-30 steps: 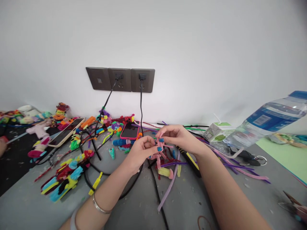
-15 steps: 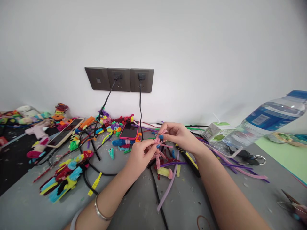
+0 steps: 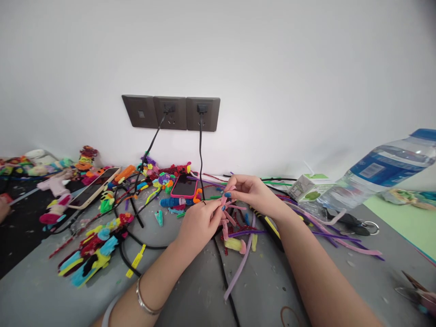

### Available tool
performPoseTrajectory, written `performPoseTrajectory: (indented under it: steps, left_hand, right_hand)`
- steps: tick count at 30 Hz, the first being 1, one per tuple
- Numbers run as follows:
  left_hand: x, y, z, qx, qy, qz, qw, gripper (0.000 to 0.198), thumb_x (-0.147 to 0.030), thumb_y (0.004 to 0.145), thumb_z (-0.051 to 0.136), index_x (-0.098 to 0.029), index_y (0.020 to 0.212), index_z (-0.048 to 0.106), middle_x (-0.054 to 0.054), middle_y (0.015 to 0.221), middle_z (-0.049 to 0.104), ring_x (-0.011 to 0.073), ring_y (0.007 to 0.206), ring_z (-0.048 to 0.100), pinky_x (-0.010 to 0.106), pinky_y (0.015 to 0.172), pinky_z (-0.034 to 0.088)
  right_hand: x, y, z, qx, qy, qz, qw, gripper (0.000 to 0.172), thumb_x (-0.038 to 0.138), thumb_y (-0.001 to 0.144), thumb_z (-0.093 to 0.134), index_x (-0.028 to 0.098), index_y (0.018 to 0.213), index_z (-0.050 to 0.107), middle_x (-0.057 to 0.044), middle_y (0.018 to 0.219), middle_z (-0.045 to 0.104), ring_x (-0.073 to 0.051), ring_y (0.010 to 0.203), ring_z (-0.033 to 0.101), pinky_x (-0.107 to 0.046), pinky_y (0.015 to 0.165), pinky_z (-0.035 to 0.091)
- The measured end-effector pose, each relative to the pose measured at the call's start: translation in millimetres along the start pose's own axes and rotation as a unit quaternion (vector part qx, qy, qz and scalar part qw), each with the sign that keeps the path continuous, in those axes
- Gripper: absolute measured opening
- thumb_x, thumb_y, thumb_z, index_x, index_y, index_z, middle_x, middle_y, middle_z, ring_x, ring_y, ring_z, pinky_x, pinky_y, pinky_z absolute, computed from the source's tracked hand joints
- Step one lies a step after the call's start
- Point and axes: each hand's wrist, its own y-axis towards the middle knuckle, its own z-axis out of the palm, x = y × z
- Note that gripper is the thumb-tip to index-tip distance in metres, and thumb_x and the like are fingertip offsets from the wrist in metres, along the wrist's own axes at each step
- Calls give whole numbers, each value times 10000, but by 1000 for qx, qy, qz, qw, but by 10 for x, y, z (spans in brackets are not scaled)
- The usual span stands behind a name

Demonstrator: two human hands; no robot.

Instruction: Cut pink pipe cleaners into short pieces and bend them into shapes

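Observation:
Over the middle of the grey table, my left hand (image 3: 200,222) and my right hand (image 3: 250,193) meet, fingertips pinched on pink pipe cleaners (image 3: 233,206). Short pink ends stick out to the right below my fingers. Part of the pink piece is hidden behind the fingertips. Just beneath lies a pale yellow and pink pipe-cleaner piece (image 3: 234,245); I cannot tell whether it joins the pink one. A lilac pipe cleaner (image 3: 241,270) and a purple one (image 3: 250,232) lie around it. Beside my right wrist rests a black and yellow tool handle (image 3: 269,227).
Pipe-cleaner figures (image 3: 97,250) and a phone (image 3: 93,188) lie at left, a red-edged phone (image 3: 184,186) further back. Black cables cross the table. At right are a drink carton (image 3: 311,187), a tilted water bottle (image 3: 378,165) and scissors (image 3: 413,290). Another person's hand (image 3: 4,208) shows far left.
My fingers have shifted slightly on the pink pipe cleaners, with my right fingertips a little lower. Another person's hand has come in at the far left. The view has moved slightly.

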Motion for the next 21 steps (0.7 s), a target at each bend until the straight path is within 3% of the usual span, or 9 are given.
performPoseTrajectory:
  steps: [5, 9, 12, 17, 21]
  left_hand:
    - [-4, 0, -14, -3, 9, 27, 1000, 291, -220, 962, 404, -198, 799, 644, 34, 676, 637, 165, 604, 550, 257, 588, 318]
    - [9, -10, 4, -16, -10, 45, 999, 276, -212, 952, 418, -207, 815, 658, 41, 703, 649, 173, 639, 560, 257, 601, 318]
    - [4, -6, 16, -25, -45, 26, 998, 273, -224, 946, 429, -204, 854, 685, 41, 722, 663, 168, 641, 558, 253, 606, 328]
    - [7, 16, 32, -23, -151, -28, 988, 215, -289, 896, 543, -172, 890, 724, -7, 580, 600, 123, 486, 459, 238, 514, 296]
    - [17, 28, 34, -16, -190, -55, 980, 242, -324, 882, 568, -158, 887, 745, 21, 634, 691, 142, 526, 546, 231, 512, 344]
  right_hand:
    - [-6, 0, 6, -2, -13, -19, 1000, 251, 396, 804, 742, 166, 808, 643, -24, 747, 672, -153, 680, 649, -280, 637, 528]
    - [-20, 8, -2, 5, 2, -10, 1000, 243, 389, 803, 744, 162, 828, 659, -29, 748, 683, -153, 670, 661, -286, 652, 545]
    - [-33, 14, -26, -18, 8, 5, 1000, 261, 392, 761, 777, 153, 815, 687, -43, 796, 707, -153, 688, 664, -278, 653, 542]
    - [-38, 17, -33, -26, 9, 13, 1000, 261, 384, 734, 793, 148, 797, 699, -51, 783, 724, -166, 717, 672, -290, 681, 546]
    - [-38, 13, 2, 1, 8, 9, 1000, 237, 369, 753, 775, 150, 797, 694, -42, 757, 714, -160, 705, 660, -295, 684, 545]
